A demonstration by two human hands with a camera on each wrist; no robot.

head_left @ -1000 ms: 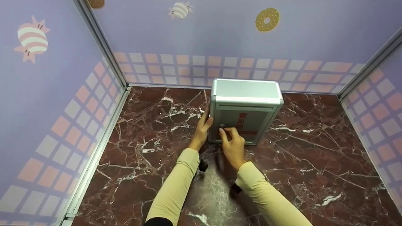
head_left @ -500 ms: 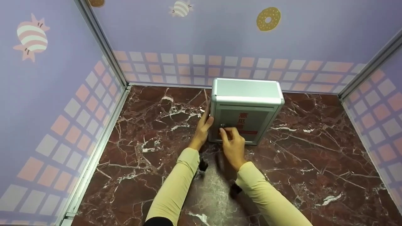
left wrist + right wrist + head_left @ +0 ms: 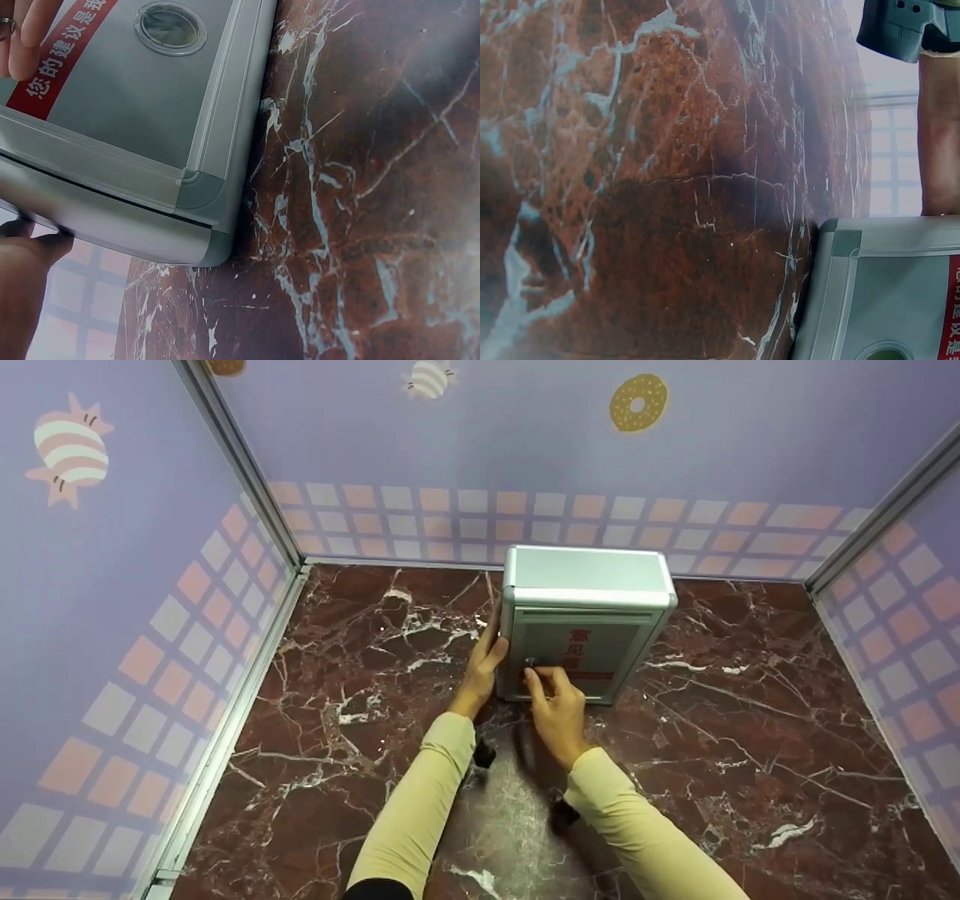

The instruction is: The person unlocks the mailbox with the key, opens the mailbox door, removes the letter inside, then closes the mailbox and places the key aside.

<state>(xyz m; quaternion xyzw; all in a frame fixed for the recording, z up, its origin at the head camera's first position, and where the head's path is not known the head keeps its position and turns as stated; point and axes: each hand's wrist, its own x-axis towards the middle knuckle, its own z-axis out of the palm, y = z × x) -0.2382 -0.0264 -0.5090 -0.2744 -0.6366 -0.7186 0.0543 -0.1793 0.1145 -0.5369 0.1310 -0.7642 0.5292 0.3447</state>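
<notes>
A silvery metal suggestion box (image 3: 592, 570) stands upright on the floor, with red characters on its front. My left hand (image 3: 480, 671) lies along its left side, fingers straight against that side and thumb near the front edge. My right hand (image 3: 561, 712) is at the small round lock (image 3: 531, 661) on the front; thumb and forefinger pinch what looks like a key there, almost hidden by the fingertips. In the left wrist view, a round clear window (image 3: 171, 28) and a red strip (image 3: 56, 64) show on the front. The right wrist view shows one corner of the box (image 3: 847, 244).
Dark red, white-veined marble (image 3: 360, 810) covers the floor around the box. A purple wall (image 3: 487, 442) with pink and white squares rises close behind it. Similar panels stand at left (image 3: 135, 532) and right (image 3: 922, 607), with metal strips at the corners.
</notes>
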